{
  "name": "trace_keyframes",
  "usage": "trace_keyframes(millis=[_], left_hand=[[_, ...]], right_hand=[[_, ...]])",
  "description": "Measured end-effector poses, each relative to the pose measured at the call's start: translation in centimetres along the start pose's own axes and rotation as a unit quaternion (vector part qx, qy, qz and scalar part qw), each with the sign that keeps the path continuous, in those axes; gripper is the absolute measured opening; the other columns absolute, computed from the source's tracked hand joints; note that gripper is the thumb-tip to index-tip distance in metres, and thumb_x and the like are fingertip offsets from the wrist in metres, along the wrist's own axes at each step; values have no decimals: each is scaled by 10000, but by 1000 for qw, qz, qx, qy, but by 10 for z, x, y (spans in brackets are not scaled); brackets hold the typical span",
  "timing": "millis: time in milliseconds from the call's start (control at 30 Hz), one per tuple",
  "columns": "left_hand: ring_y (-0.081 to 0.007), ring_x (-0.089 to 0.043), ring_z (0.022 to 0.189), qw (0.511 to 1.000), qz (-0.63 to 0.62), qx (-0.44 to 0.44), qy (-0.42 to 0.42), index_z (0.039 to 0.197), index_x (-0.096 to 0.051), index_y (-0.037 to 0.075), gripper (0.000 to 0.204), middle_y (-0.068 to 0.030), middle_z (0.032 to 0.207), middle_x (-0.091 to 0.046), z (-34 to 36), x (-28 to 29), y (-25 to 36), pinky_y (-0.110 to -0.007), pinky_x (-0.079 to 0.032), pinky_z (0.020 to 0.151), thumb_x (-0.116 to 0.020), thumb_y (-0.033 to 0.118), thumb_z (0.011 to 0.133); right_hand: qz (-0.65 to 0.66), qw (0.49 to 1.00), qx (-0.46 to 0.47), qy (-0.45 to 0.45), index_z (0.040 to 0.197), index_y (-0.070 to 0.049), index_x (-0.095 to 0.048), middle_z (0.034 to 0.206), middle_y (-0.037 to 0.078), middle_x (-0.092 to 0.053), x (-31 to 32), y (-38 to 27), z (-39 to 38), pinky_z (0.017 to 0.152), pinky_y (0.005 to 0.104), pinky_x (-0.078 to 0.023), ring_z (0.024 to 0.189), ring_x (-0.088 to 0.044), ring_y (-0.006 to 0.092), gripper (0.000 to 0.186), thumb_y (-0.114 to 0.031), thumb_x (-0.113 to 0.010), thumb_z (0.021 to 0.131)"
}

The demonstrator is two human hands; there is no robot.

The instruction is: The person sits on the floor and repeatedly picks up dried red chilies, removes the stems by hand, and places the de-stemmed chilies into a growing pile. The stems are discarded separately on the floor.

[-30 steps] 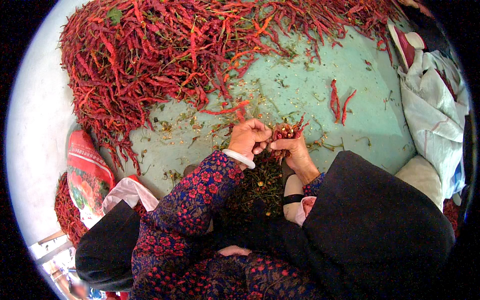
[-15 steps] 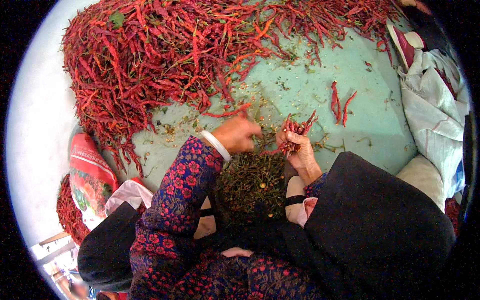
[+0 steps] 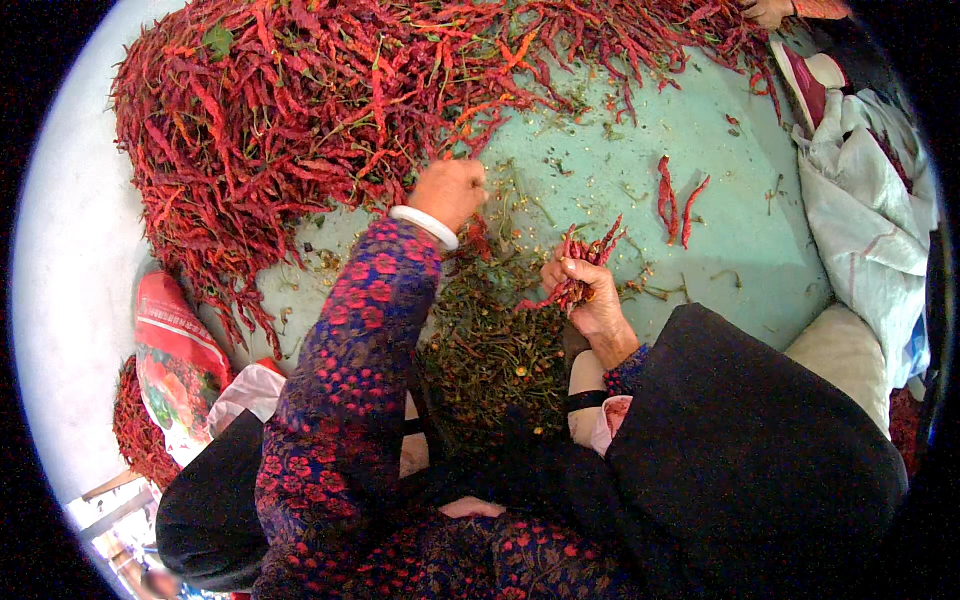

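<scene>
A small bunch of dried red chili peppers (image 3: 592, 246) is clasped in my right hand (image 3: 597, 308), the tips sticking out past the fingers and one pepper poking out to the left. My left hand (image 3: 450, 192), with a white bangle (image 3: 424, 226) at the wrist, is at the near edge of a big heap of red chili peppers (image 3: 290, 120). Its fingers are curled closed and slightly blurred; what they hold, if anything, is hidden. Between my legs lies a pile of green-brown stems and scraps (image 3: 495, 360), just below both hands.
Two loose chili peppers (image 3: 668, 200) lie on the pale green floor (image 3: 755, 240) among seeds and stem bits. A red printed bag (image 3: 180, 350) stands at left, a whitish woven sack (image 3: 865, 210) at right. Another person's hand (image 3: 770, 12) and red shoe (image 3: 808, 85) appear at the far right.
My left hand has moved away from the right hand, up and left to the edge of the heap. My right hand still grips the bunch and has shifted slightly.
</scene>
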State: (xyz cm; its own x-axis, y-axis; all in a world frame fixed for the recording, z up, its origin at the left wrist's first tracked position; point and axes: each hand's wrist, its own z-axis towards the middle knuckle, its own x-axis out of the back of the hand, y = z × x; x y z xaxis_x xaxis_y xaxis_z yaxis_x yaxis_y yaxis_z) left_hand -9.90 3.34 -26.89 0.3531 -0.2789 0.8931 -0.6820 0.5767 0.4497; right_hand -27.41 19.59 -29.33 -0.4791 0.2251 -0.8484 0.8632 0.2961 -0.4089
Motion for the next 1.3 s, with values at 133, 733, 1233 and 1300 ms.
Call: trace_keyframes(millis=[133,733,1233,1300], left_hand=[[-68,-466,436,878,-410,236,-67,812,-584,-2,123,-27,601,-543,9,65,28,-216,-342,354,-622,94,746],[-53,-431,430,799,-549,208,-130,737,-592,18,112,-4,569,-529,-32,2,83,-190,-325,388,-638,120,746],[-75,-483,516,817,-545,186,-36,686,-524,13,90,-25,598,-535,-40,-18,102,-219,-378,432,-613,-5,692],[-68,-464,498,747,-614,251,-54,739,-518,30,101,-19,617,-524,-45,-19,99,-192,-325,383,-616,18,716]], right_hand=[[16,999,7,27,804,-63,-478,618,-8,-415,5,-3,-2,527,253,-300,586,-367,121,233,-193,-644,704],[-40,995,-29,85,848,-43,-559,787,27,-573,3,-5,-3,637,267,-447,693,-552,139,156,-71,-617,705],[-106,987,15,118,873,-10,-575,786,46,-599,-9,-9,-5,648,283,-466,690,-579,158,266,44,-633,619],[-108,988,14,113,875,-10,-567,784,48,-599,-9,-9,-6,640,288,-471,683,-581,162,283,54,-636,608]])
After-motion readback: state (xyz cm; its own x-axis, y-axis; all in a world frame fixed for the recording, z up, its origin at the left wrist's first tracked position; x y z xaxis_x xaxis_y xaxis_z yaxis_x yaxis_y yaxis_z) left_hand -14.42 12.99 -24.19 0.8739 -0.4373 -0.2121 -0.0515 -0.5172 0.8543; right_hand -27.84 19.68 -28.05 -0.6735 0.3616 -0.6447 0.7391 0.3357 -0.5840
